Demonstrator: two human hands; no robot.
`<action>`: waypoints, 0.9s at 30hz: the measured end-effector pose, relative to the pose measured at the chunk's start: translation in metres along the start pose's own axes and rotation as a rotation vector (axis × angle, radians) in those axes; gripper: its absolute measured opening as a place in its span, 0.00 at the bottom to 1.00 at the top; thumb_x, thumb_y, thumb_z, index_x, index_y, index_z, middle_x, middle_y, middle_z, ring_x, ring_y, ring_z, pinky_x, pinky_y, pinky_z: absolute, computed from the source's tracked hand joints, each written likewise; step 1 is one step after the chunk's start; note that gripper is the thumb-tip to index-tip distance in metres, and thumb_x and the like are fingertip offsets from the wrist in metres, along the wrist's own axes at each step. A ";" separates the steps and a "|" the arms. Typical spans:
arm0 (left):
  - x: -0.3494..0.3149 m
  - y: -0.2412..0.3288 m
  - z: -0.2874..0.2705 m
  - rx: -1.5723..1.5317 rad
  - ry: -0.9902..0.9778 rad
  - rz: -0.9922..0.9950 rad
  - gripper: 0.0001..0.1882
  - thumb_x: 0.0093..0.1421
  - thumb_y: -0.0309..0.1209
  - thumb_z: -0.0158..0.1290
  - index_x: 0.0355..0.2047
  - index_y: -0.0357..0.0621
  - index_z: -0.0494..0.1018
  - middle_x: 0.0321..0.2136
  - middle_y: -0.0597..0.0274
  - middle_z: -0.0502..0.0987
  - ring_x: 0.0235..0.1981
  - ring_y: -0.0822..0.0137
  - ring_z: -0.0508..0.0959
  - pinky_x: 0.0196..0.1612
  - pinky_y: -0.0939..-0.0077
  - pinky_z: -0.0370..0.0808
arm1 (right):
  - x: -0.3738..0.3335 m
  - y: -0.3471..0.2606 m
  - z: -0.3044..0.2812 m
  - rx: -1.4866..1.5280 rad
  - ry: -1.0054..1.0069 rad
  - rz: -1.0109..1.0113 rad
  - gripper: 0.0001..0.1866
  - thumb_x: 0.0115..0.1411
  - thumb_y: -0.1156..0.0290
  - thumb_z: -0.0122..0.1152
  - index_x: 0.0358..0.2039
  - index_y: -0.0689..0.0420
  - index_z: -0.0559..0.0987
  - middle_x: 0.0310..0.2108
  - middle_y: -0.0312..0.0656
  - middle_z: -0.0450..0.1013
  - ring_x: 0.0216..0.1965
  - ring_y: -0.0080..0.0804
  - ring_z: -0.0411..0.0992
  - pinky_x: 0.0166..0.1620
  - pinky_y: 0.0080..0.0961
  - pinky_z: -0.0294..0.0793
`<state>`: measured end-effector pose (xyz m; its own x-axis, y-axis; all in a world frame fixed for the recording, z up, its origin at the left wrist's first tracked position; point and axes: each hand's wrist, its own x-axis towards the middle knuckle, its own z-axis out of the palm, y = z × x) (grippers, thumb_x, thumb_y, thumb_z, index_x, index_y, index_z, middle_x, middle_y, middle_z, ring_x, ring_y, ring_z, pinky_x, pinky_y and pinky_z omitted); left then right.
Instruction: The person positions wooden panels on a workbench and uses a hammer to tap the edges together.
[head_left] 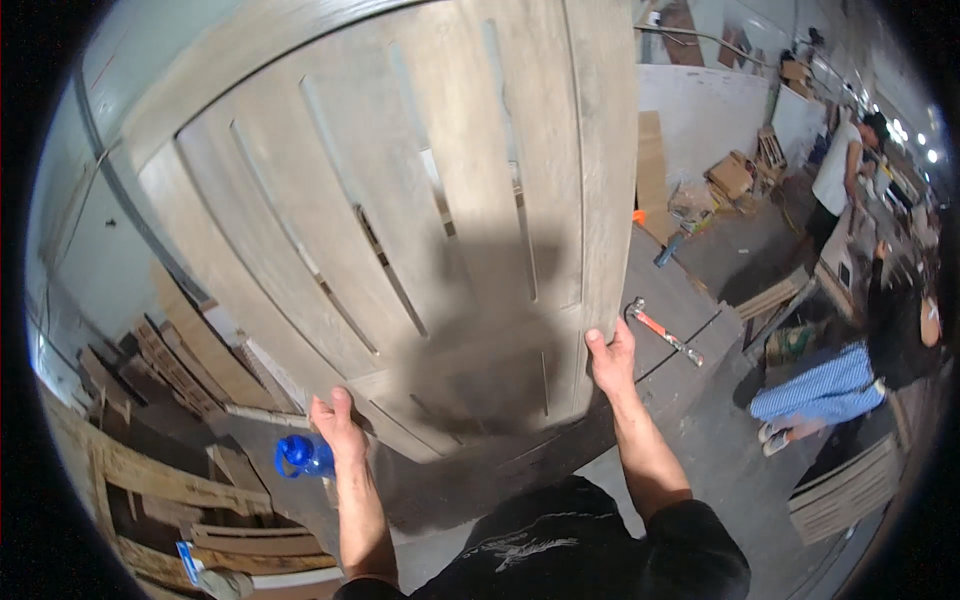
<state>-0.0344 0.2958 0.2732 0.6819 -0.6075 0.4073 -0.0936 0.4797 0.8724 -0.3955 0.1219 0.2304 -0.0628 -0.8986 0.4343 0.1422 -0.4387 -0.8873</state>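
A large slatted wooden panel (350, 170), with narrow gaps between its boards, stands tilted up in front of me. My left hand (342, 430) is closed on its lower left edge, thumb on the near face. Higher on the right edge, my right hand (612, 362) grips the frame, its thumb also on the near face. The fingers behind the panel are partly hidden. Just right of that hand, a claw hammer (668, 335) with an orange-red handle lies on the dark worktable (672, 290). A blue-capped bottle (303, 455) is beside my left hand.
Farther back on the table lies a mallet (668, 250). Wooden frames and boards (180, 475) are stacked at the lower left. Two people, one in a white top (838, 172) and one in blue striped trousers (820, 388), are at the right, near slatted wood (845, 492).
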 end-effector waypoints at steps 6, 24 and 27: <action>-0.008 -0.031 -0.023 -0.113 -0.007 -0.051 0.26 0.62 0.43 0.61 0.51 0.36 0.70 0.43 0.63 0.76 0.44 0.70 0.73 0.51 0.72 0.68 | 0.009 -0.008 0.006 -0.137 -0.029 -0.023 0.22 0.61 0.63 0.66 0.51 0.62 0.77 0.44 0.39 0.78 0.46 0.25 0.73 0.51 0.28 0.72; 0.039 0.005 -0.023 -0.205 -0.135 -0.074 0.32 0.68 0.52 0.45 0.62 0.40 0.63 0.58 0.56 0.70 0.57 0.57 0.71 0.61 0.60 0.67 | 0.142 -0.074 -0.100 0.315 0.191 0.270 0.49 0.63 0.27 0.15 0.69 0.51 0.60 0.68 0.44 0.59 0.71 0.36 0.50 0.68 0.53 0.41; 0.036 0.022 -0.007 -0.255 -0.178 -0.146 0.35 0.66 0.56 0.44 0.60 0.39 0.64 0.53 0.52 0.74 0.52 0.57 0.74 0.56 0.59 0.71 | 0.099 -0.081 -0.010 0.199 -0.083 0.293 0.48 0.64 0.28 0.21 0.72 0.54 0.50 0.73 0.44 0.43 0.74 0.38 0.38 0.71 0.46 0.35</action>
<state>-0.0063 0.2890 0.3052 0.5353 -0.7715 0.3439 0.1954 0.5092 0.8382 -0.4226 0.0687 0.3432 0.0882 -0.9789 0.1841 0.3324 -0.1453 -0.9319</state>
